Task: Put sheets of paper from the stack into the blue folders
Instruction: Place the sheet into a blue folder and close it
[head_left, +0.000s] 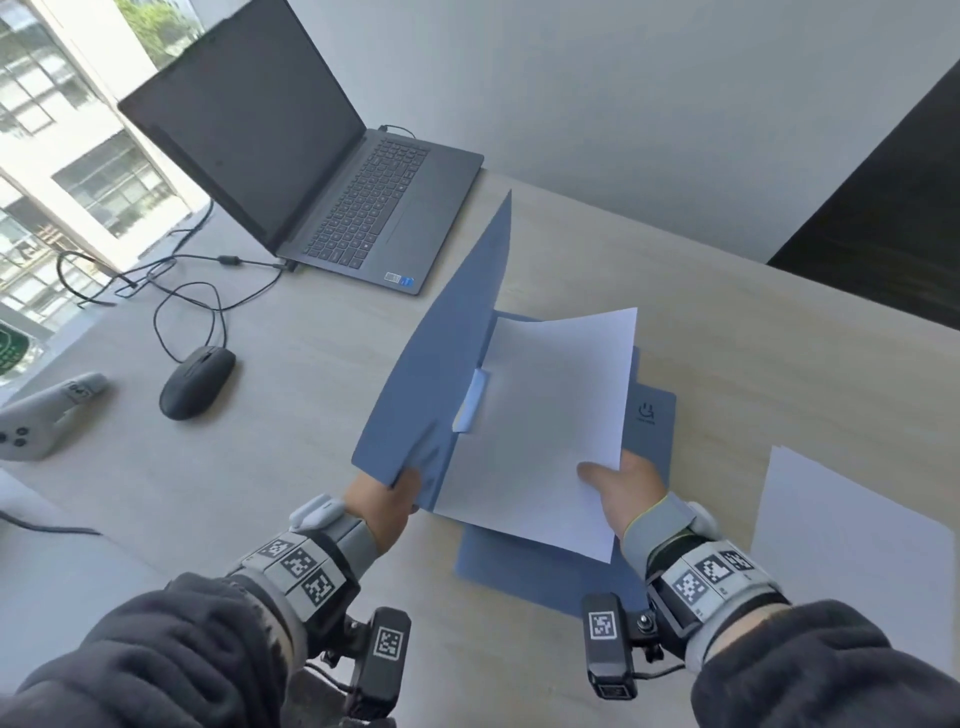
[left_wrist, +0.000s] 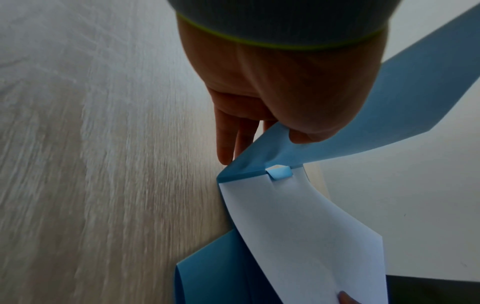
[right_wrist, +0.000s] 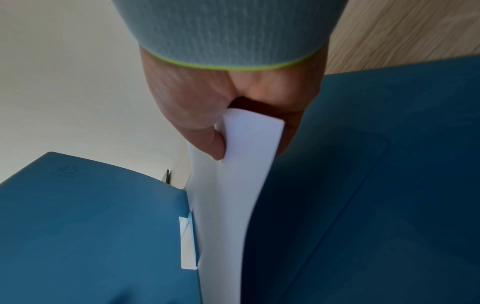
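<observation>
Left hand (head_left: 387, 501): pinches the near corner of the raised cover of the open blue folder (head_left: 441, 364). Right hand (head_left: 626, 491): thumb and fingers grip the near edge of a white sheet (head_left: 550, 415), bowed over the folder's inside, far edge beside the pale clip (head_left: 470, 402). Second blue folder (head_left: 545, 571): beneath both hands. Paper stack (head_left: 852, 540): right of the right hand.

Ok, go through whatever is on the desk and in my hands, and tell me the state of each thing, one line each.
Top blue folder: open, cover lifted.
Sheet of paper: held over the open folder, edge at the clip.
Clip: on the folder's spine.
Left hand: pinching the cover's corner.
Right hand: pinching the sheet's near edge.
Lower blue folder: closed, flat underneath.
Paper stack: flat on the desk.
Laptop: open, screen dark.
Mouse: untouched.
</observation>
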